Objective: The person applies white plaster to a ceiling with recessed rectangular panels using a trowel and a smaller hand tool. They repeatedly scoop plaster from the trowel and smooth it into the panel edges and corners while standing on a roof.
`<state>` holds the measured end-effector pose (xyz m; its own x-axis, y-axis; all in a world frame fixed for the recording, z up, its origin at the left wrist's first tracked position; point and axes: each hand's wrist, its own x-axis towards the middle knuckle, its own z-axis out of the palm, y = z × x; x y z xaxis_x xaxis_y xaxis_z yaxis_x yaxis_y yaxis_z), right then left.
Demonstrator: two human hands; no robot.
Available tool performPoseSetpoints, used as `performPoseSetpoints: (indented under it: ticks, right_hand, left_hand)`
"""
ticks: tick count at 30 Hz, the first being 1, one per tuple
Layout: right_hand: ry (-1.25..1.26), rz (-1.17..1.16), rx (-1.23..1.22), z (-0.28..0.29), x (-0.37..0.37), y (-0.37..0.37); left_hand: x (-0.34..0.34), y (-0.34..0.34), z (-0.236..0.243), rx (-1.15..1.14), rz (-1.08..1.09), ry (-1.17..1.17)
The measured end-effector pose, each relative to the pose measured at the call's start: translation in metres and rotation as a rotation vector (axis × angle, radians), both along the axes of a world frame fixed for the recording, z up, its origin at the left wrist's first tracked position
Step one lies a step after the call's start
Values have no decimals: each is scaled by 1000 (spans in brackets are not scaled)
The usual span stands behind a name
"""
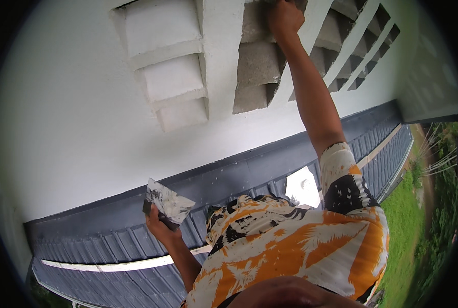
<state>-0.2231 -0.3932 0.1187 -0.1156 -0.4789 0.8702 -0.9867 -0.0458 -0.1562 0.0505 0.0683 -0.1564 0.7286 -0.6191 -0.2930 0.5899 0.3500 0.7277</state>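
My left hand (163,229) is low on the left, fingers closed around a broad putty knife (170,201). Its blade is flat, smeared with white and grey paste, and tilts upward. High above, my right arm stretches to the wall, and my right hand (286,21) is closed at a grey, unpainted recess (259,64) of the ventilation blocks. Whatever the right fingers hold is hidden at the picture's upper edge. Left of that column, the white-coated recesses (172,77) look smooth and covered.
The white wall (75,128) meets dark flashing (229,167) above a ribbed dark roof (110,246). A pale wooden strip (110,266) lies across the roof. Beside my body is a white sheet-like thing (300,186). Grass (406,231) lies beyond the roof's right edge.
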Motion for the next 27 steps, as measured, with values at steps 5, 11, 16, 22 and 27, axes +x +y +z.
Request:
performPoseSetpoints:
  ticks: [5,11,16,22,27]
  right_hand:
    - [162,211,-246,-9,29,23]
    - [-112,120,-22,-1,15,32]
    - [101,289,49,-6,21,42]
    - [-15,269,-62,-10,9,52]
    - [29,253,41,-13,5,65]
  left_hand:
    - [6,1,-9,-5,-11,-9]
    - [2,4,-9,8,-2,9]
    - [-2,5,-13,9,-16,13]
    - [-13,3,-6,-14,-11,6]
    - [-19,6,-7,16,16,7]
